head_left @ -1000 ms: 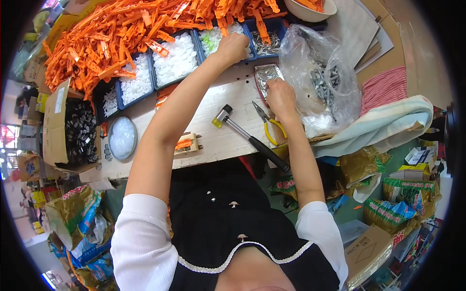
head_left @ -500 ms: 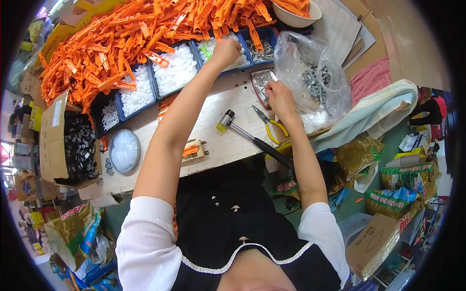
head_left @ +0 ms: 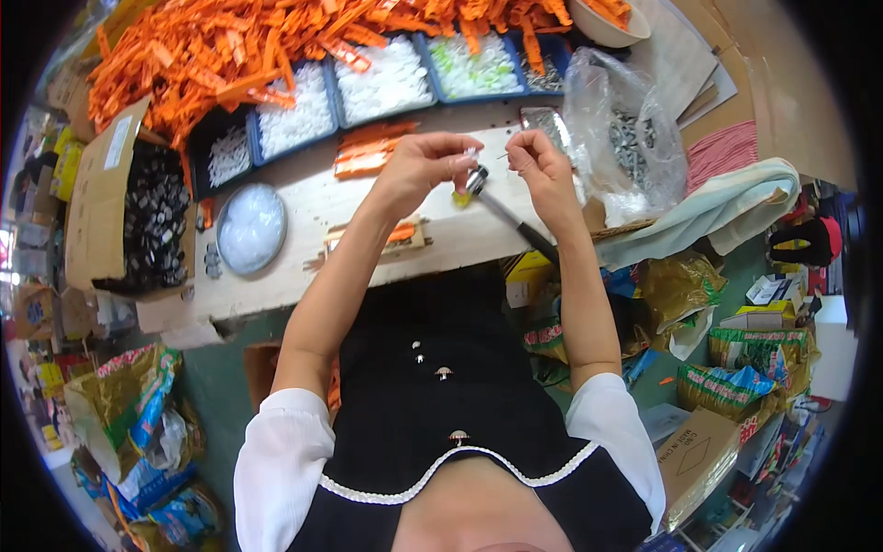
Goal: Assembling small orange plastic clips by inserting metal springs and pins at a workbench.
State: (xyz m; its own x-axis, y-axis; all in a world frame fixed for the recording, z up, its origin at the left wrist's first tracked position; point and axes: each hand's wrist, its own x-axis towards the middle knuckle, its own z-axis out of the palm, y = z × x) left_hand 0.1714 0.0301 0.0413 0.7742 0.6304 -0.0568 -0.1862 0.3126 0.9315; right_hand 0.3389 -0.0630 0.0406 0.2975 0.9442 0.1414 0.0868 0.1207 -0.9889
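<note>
My left hand (head_left: 416, 177) is raised over the middle of the bench, its fingertips pinching a small whitish plastic piece (head_left: 471, 155). Facing it, my right hand (head_left: 544, 177) holds a thin metal pin (head_left: 502, 156) between thumb and forefinger, its tip pointing at the white piece with a gap between. Below the hands lies a hammer (head_left: 508, 217) with a black grip and a yellow striking face; its head is partly covered by my left fingers. A small wooden block (head_left: 418, 241) holding an orange part sits beside my left wrist. Beyond my right hand is a shiny small tray (head_left: 550, 125) of metal pins.
A heap of orange plastic parts (head_left: 230, 55) covers the far side. Blue trays of white pieces (head_left: 382, 85), green-and-white pieces (head_left: 474, 69) and metal pins line up before it. A carton of black parts (head_left: 110, 202), a round dish (head_left: 246, 230) and a clear bag (head_left: 625, 138) flank the bench.
My left hand has come back from the green-and-white tray with a small piece. My right hand has left the shiny pin tray with a pin, and both hands are now close together.
</note>
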